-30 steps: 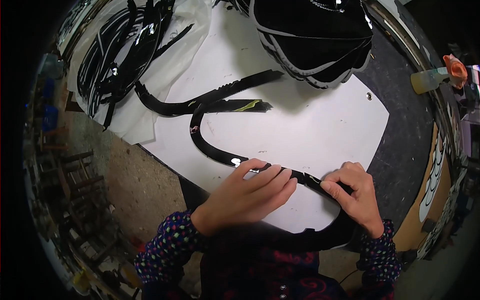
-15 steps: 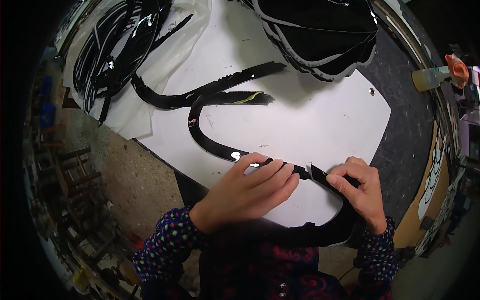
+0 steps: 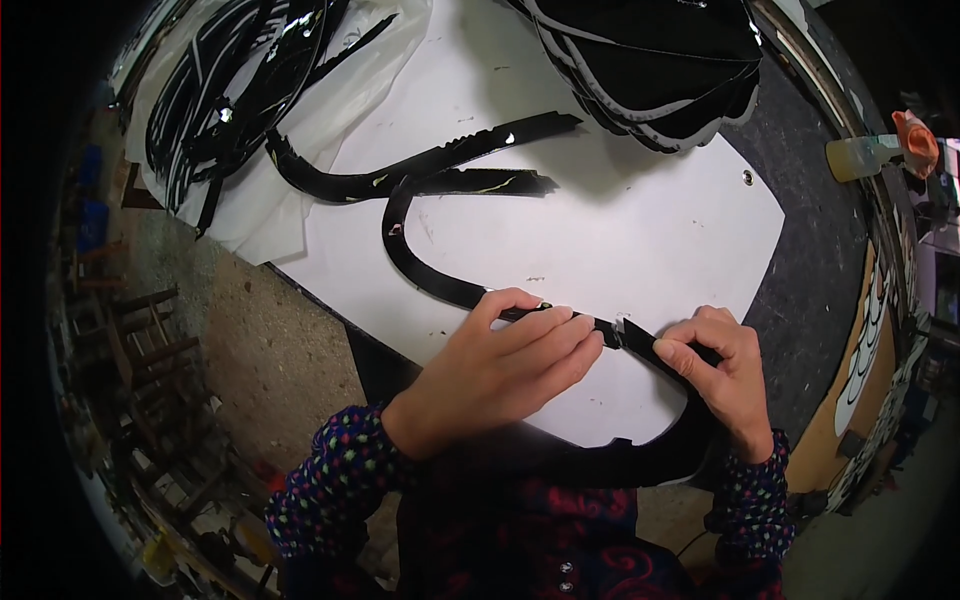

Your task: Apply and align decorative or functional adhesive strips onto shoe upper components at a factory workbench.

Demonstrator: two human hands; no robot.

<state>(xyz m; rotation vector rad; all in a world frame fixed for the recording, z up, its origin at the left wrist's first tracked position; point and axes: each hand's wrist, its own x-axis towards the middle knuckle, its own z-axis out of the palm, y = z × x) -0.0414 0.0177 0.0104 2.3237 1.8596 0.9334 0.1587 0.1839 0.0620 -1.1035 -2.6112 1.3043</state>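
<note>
A glossy black strip [image 3: 400,250], curved like a hook, lies on the white sheet. My left hand [image 3: 490,365] grips its near end, fingers bent over the top edge and partly hiding it. To the right, my right hand [image 3: 722,365] pinches a second black strip [image 3: 645,345] between thumb and bent fingers. The two strip ends meet or nearly meet between my hands; whether they overlap I cannot tell. From my right hand, the second strip bends back toward my body [image 3: 650,460]. A further black strip [image 3: 325,187] with a notched edge lies beyond.
Looped black strips [image 3: 215,130] are heaped on clear plastic [image 3: 275,225] at the far left. A stack of black panels with grey edging [image 3: 660,75] sits at the far right. A bottle of yellowish liquid [image 3: 850,160] stands beyond the dark tabletop [image 3: 790,270]. Stools [image 3: 150,335] stand at left.
The strips and sheet appear slightly higher in view. My left hand has shifted a little to the right along its strip; both hands keep their grip.
</note>
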